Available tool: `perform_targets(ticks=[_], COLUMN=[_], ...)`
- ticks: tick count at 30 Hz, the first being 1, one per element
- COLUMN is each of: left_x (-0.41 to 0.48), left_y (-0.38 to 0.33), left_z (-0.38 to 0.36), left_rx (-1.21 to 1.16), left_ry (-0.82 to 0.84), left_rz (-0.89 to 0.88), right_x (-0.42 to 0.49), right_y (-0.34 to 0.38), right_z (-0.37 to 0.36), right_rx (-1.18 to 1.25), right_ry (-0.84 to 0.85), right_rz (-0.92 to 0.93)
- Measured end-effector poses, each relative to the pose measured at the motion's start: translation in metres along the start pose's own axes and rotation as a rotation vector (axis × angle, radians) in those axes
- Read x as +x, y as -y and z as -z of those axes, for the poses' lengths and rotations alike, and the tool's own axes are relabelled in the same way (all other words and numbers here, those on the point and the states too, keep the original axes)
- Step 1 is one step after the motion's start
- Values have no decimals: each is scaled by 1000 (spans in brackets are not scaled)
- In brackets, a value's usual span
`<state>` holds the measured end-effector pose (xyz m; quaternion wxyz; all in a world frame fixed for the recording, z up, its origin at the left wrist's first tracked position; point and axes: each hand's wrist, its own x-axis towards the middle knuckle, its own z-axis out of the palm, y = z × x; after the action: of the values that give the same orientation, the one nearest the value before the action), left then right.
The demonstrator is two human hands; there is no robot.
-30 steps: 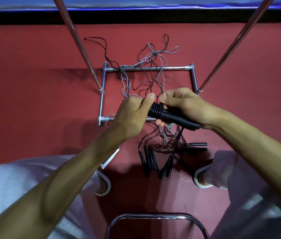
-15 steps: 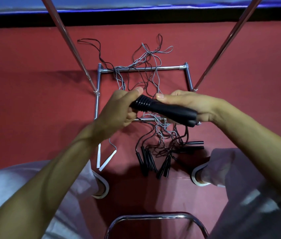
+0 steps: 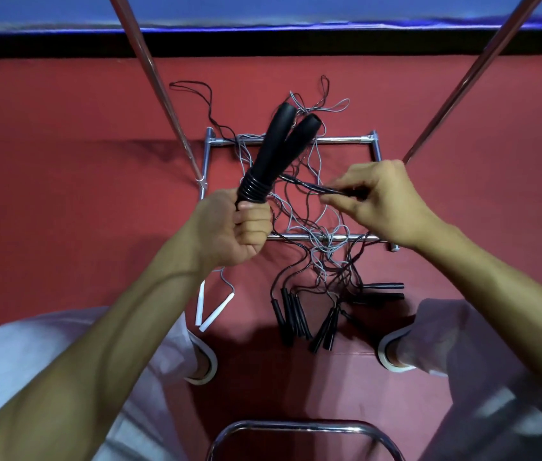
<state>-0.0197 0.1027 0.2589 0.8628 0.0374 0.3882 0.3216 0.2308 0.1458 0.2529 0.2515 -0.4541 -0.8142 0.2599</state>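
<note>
1. The pair of black ribbed plastic skipping-rope handles tilts up and away from the person, crossing over the far rail of the chrome tube frame, with their tips splayed apart.
2. The left hand grips both handles at their ribbed lower ends, fingers curled tight round them.
3. The right hand pinches the thin black cord, which runs nearly level from the handles (the hands are well apart).
4. Bare red floor mat lies open on either side of the frame, where two slanted metal poles hem it in.
5. The tangle of grey and black cords crosses the near rail. Which cord joins which of the spare black handles on the floor cannot be told.
</note>
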Motion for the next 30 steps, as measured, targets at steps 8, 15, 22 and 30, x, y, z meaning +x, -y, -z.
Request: perform_targets(ticks=[8,15,22,30], left_x=[-4,-5,-6,-5], left_y=[-10,-17,-14,-16], left_z=[-1,-2,1,1], left_rx=[-134,-222,-269,-300], left_ry=[-21,-63,-96,-42], left_rz=[87,57,52,23], right_x=[0,6,-2,-1], right_y=[18,20,8,18], right_z=[10,13,4,12], right_rx=[759,1178,-27,710], right_ry=[388,386,-65,176], right_rz=[-490,-697,-4,-476])
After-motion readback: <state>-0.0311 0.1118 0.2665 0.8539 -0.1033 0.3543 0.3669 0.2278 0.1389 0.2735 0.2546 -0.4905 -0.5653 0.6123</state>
